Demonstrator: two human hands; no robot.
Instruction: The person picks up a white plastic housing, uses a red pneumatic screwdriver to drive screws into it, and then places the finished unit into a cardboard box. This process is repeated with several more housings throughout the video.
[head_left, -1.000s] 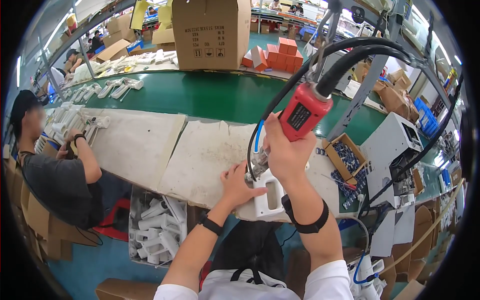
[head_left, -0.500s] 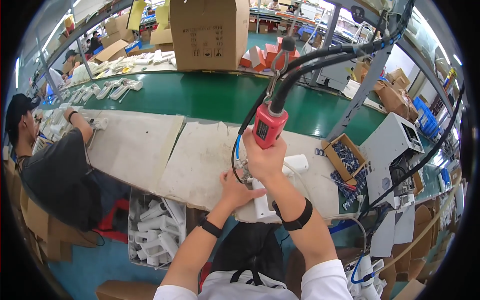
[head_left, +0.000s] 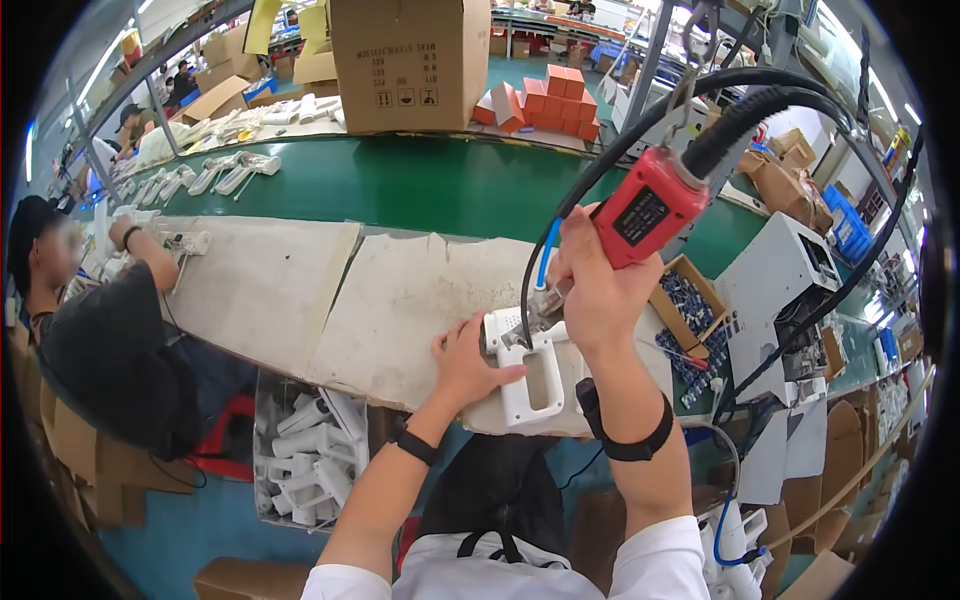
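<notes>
A red power screwdriver [head_left: 640, 210] hangs from a hook and thick black cables, and my right hand [head_left: 603, 285] is wrapped round its body. Its metal tip end meets the white plastic housing [head_left: 518, 395], which has a looped handle and lies near the bench's front edge. My left hand [head_left: 468, 362] grips the housing's left side, thumb laid over the handle. A blue air tube [head_left: 548, 255] runs beside the tool. Whether the bit touches a screw is hidden by cable and fingers.
Right of my hands sit an open cardboard box [head_left: 690, 300] of small dark parts and a grey-white machine [head_left: 775, 290]. A bin of white housings [head_left: 310, 450] stands below the bench at left. A co-worker [head_left: 110, 340] works farther left. Behind runs a green conveyor belt [head_left: 400, 185].
The screwdriver has swung right and tilted, my right hand moving with it. The white housing has come into fuller view, turned beneath the tool, with my left hand still at its side.
</notes>
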